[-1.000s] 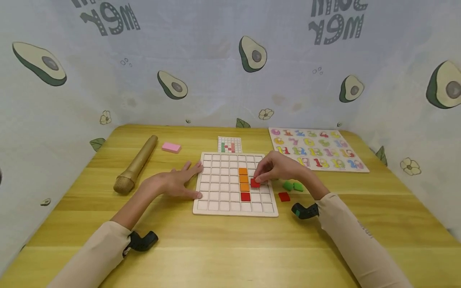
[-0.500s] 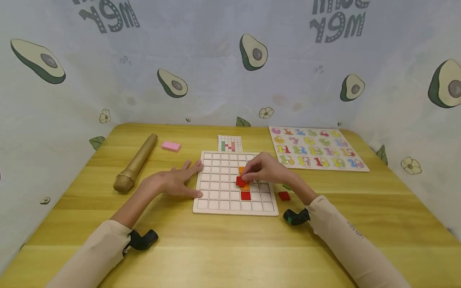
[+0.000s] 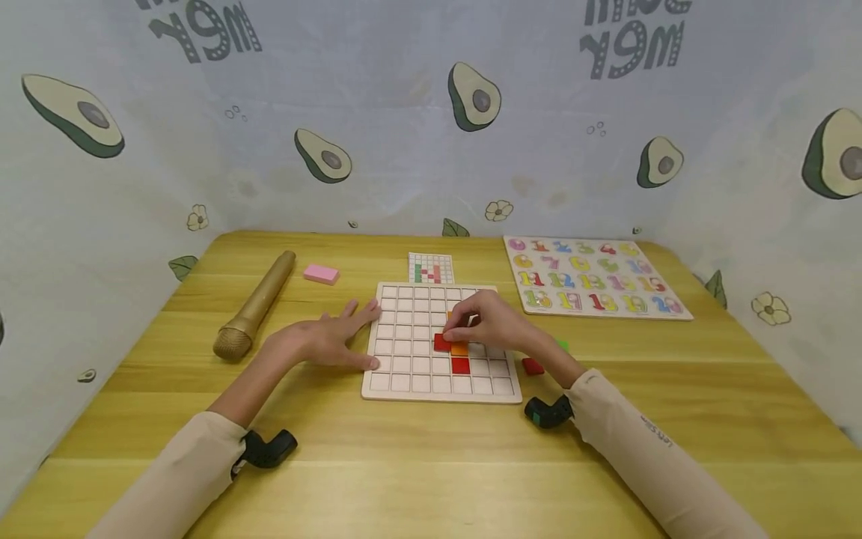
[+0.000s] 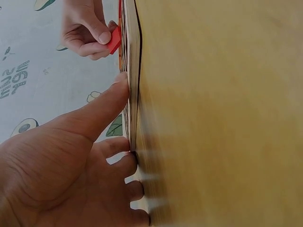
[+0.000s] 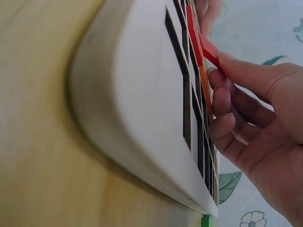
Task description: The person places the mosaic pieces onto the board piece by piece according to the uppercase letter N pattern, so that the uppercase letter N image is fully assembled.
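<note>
A white wooden grid board (image 3: 411,383) lies mid-table. My left hand (image 3: 330,340) touches its left edge with spread fingers; in the left wrist view the thumb (image 4: 113,92) lies over the rim and the fingertips reach the table. Between thumb and fingertips, my right hand (image 3: 488,322) pinches a red square tile (image 3: 441,343), held tilted at the board in the right wrist view. The tile sits just left of a column of orange tiles (image 3: 459,349), partly hidden by the right hand. Below that column a red tile (image 3: 461,366) lies in a cell.
Right of the board are a loose red tile (image 3: 533,366) and a green piece (image 3: 562,345), partly covered by the right arm. A small pattern card (image 3: 431,268) and a number puzzle board (image 3: 599,277) lie behind. A pink block (image 3: 321,274) and gold microphone (image 3: 256,303) lie left.
My right hand has carried the red tile leftward across the board, from right of the orange column to its left side. The left hand stays at the board's edge.
</note>
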Demonstrator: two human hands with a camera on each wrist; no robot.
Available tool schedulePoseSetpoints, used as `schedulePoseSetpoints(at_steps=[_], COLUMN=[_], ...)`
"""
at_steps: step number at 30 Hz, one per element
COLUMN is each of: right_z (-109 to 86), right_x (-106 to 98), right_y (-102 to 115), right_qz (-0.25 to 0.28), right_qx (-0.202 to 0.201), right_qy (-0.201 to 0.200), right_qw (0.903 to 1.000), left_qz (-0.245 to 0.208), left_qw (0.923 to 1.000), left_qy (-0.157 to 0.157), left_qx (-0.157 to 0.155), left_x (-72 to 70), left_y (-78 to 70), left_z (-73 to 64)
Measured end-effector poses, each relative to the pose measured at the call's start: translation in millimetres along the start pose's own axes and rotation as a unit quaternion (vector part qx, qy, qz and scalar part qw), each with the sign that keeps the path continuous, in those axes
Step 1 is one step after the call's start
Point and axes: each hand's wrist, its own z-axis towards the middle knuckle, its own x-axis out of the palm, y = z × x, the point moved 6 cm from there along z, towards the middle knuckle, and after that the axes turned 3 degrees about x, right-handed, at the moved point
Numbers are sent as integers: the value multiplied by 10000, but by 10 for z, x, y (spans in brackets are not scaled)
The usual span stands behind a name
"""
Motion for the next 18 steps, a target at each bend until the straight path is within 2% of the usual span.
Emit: schedulePoseSetpoints(at_steps=[12, 18], right_z=[0, -18], right_x=[30, 15], right_y=[43, 59], right_qz=[-144, -64], right_qx=[-113, -95], right_qy=[253, 616], right_qw=[9995, 9980], left_qz=[-83, -59], left_qw=[10000, 10000], left_qy=[1, 8], left_qx=[5, 40], left_x=[6, 6], left_y=[-9, -8], left_z=[-19, -14])
